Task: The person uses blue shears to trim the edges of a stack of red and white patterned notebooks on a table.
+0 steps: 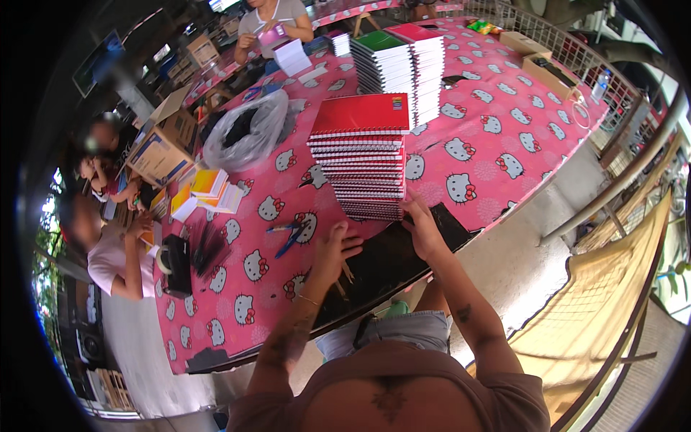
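A tall stack of red spiral-bound notebooks (363, 114) rises from the table in front of me, spiral edges toward me. My right hand (420, 222) is at the stack's lower right corner, its fingertips at the notebooks' edge and its fingers apart. Left of the stack's base, my left hand (336, 252) hovers by the black sheet (389, 253) with its fingers spread and nothing in them. Whether the right fingertips press on the stack is hard to see.
Behind stand taller notebook stacks with a green cover (379, 41) and a red cover (414, 32). Leftward are blue pens (289, 241), a black tape dispenser (175, 266), yellow-topped pads (210, 184) and a clear plastic bag (248, 137). Other people work at the table's left and far sides.
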`<state>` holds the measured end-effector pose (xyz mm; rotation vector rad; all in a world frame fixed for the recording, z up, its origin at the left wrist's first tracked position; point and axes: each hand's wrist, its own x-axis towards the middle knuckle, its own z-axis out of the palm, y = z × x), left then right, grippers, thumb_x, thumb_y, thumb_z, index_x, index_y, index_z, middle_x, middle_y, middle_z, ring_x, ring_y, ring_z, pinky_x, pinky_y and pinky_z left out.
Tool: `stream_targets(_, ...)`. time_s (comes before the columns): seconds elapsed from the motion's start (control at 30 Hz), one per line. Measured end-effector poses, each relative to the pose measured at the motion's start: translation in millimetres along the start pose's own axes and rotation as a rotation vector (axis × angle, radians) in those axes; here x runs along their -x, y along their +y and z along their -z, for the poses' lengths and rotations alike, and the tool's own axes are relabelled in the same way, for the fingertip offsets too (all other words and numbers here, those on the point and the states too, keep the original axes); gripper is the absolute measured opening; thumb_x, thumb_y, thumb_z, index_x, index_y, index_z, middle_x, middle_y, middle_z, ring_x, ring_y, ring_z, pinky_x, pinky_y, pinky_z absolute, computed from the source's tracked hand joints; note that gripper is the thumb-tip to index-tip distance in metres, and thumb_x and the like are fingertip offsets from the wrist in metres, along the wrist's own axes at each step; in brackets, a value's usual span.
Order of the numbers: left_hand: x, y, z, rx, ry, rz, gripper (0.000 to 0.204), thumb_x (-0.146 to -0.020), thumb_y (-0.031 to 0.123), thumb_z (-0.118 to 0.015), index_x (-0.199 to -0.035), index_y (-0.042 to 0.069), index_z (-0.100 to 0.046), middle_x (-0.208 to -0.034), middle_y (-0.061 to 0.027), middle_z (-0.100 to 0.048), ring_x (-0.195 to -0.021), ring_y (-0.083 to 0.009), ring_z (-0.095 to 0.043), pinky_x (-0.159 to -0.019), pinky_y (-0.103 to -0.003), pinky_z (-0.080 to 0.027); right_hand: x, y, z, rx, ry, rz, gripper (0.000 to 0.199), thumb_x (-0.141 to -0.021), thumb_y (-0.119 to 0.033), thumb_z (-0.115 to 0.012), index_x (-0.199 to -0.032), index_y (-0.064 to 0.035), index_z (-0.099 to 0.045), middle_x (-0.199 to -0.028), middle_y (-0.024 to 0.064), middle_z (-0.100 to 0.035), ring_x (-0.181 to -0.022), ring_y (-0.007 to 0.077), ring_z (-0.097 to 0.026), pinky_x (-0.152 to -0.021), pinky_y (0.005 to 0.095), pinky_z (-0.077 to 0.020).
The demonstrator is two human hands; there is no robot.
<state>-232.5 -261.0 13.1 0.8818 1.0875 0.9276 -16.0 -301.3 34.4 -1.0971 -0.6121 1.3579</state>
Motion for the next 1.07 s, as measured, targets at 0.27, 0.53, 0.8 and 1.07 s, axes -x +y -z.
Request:
stream_targets(0.27, -50.8, 4.3, -27.6, 0.216, -0.006, -0.008, 0.040, -0.089, 0.032, -0.061, -0.114, 0.001, -0.053, -0.106, -0.0124, -0.056, -0.093, -0.0223, -0.059, -0.083, -0.036, -0.047, -9.2, 4.4, -10.7, -0.110, -0.043, 0.009, 0.075, -0.078, -0.022, -0.061, -0.144, -0.0125, -0.029, -0.114, 0.0022, -0.053, -0.103, 0.0131, -0.048, -0.087, 0.0286, -0.0334)
stream_targets(0.53, -108.3, 29.8, -20.2, 0.123, -0.051, -0.078, 0.032, -0.090, 0.035, -0.058, -0.108, 0.009, -0.057, -0.097, -0.0047, -0.062, -0.091, -0.0192, -0.059, -0.083, -0.036, -0.047, -52.8, 21.9, -45.5, -0.265, 0.016, 0.087, 0.072, -0.081, -0.014, -0.059, -0.143, -0.0038, -0.023, -0.122, 0.0092, -0.049, -0.109, 0.0181, -0.048, -0.094, 0.0330, -0.0369)
stream_targets(0.8, -166.5, 40.0, -26.9, 0.145, -0.041, -0.138, 0.028, -0.092, 0.033, -0.051, -0.107, 0.009, -0.056, -0.095, -0.0023, -0.062, -0.088, -0.0160, -0.059, -0.078, -0.035, -0.049, -103.2, 33.3, -63.6, -0.334, 0.059, 0.218, 0.078, -0.080, -0.014, -0.062, -0.144, 0.0011, -0.021, -0.126, 0.0142, -0.045, -0.116, 0.0222, -0.045, -0.101, 0.0336, -0.0351)
stream_targets(1.07, -209.9, 49.9, -24.5, 0.142, -0.078, -0.177, 0.032, -0.092, 0.037, -0.054, -0.110, 0.011, -0.056, -0.105, -0.0046, -0.059, -0.093, -0.0196, -0.058, -0.081, -0.038, -0.050, -132.7, 22.5, -74.6, -0.309, 0.033, 0.200, 0.085, -0.082, -0.013, -0.062, -0.148, -0.0013, -0.010, -0.143, 0.0171, -0.034, -0.128, 0.0232, -0.039, -0.108, 0.0340, -0.0284)
